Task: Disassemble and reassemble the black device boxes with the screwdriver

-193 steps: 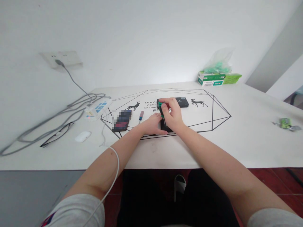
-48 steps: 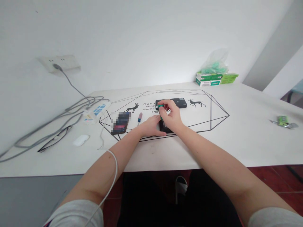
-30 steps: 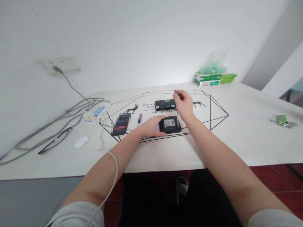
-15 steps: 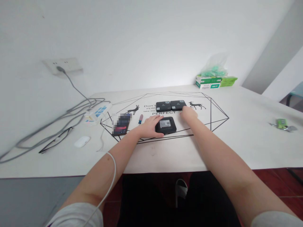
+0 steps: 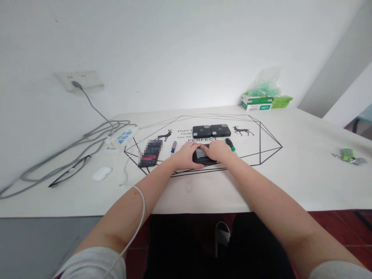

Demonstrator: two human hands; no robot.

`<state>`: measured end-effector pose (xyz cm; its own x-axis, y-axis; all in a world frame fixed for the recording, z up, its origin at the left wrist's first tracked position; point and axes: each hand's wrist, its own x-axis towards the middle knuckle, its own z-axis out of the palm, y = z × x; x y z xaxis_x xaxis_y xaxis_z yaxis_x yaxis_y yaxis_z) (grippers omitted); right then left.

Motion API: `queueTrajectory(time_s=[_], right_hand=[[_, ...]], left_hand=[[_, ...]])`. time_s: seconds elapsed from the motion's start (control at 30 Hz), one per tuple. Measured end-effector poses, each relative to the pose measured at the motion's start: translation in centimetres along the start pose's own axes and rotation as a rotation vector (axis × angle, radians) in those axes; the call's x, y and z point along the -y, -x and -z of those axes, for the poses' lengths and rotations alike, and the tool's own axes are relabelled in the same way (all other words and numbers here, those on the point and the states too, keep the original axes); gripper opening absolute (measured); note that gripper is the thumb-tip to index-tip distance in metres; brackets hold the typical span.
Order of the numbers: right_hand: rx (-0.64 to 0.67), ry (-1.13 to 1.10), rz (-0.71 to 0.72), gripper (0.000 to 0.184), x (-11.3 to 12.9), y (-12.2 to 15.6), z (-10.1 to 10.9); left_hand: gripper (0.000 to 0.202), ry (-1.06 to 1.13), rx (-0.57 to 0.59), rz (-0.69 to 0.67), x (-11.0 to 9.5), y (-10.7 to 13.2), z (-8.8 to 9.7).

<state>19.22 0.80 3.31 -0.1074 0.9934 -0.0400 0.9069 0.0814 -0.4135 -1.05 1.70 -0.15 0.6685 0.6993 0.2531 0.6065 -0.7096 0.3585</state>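
A flat black square box (image 5: 200, 154) with a white label lies on the table in front of me. My left hand (image 5: 187, 156) grips its left side, thumb at the near edge and fingers along the far one. Across the box's right part lies my right hand (image 5: 218, 151), fingers bent onto its top, hiding much of that side. Just beyond my right hand rests a screwdriver (image 5: 230, 145) with a dark green handle. A smaller screwdriver (image 5: 173, 147) with a pink and blue handle is left of my left hand.
Two black boxes (image 5: 201, 131) sit side by side farther back. A phone (image 5: 151, 153), white case (image 5: 102, 173), glasses (image 5: 69, 171) and power strip (image 5: 122, 137) with grey cables are on the left. Green boxes (image 5: 257, 101) stand by the wall; a green metal tool (image 5: 347, 155) lies right.
My right hand has moved left and nearer, from beside the back boxes onto the labelled black box. The green-handled screwdriver now shows where that hand was. My left hand stays on the box.
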Motion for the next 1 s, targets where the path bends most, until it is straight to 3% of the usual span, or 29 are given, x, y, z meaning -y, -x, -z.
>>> queueTrajectory(time_s=[0.13, 0.27, 0.37, 0.43, 0.53, 0.6, 0.67, 0.77, 0.87, 1.0], right_hand=[[-0.081, -0.171, -0.059, 0.07, 0.3, -0.1, 0.4], [-0.18, -0.722, -0.015, 0.057, 0.4, -0.8, 0.2], [-0.149, -1.061, 0.161, 0.067, 0.9, -0.9, -1.1], [-0.114, -1.102, 0.3, 0.082, 1.3, -0.7, -2.1], [-0.011, -1.069, 0.422, 0.071, 1.8, -0.4, -3.3], [-0.027, -1.033, 0.37, 0.052, 1.9, -0.2, -3.7], [-0.041, -1.066, 0.221, 0.035, 2.0, -0.3, -3.8], [0.147, -1.305, -0.007, 0.03, 2.0, -0.6, -3.6], [0.287, -1.52, -0.045, 0.023, 1.9, -1.1, -3.5], [0.266, -1.556, -0.031, 0.013, 1.7, -2.0, -3.9]], left_hand=[[0.092, 0.002, -0.138, 0.056, 0.6, 0.1, 0.1], [0.088, 0.133, -0.321, 0.157, 1.0, -0.3, -0.2], [0.1, 0.396, -0.415, 0.23, 1.2, -0.7, -0.8], [0.115, 0.622, -0.456, 0.272, 1.2, -0.9, -1.1], [0.117, 1.015, -0.54, 0.356, 0.8, -1.1, -1.2], [0.1, 1.275, -0.614, 0.407, 0.5, -1.2, -1.0], [0.085, 1.463, -0.68, 0.403, 0.2, -1.4, -0.5], [0.073, 1.579, -0.749, 0.332, 0.1, -1.8, 0.1], [0.059, 1.602, -0.777, 0.327, 0.5, -2.1, 0.2], [0.055, 1.624, -0.865, 0.366, 1.8, -2.5, -0.2]])
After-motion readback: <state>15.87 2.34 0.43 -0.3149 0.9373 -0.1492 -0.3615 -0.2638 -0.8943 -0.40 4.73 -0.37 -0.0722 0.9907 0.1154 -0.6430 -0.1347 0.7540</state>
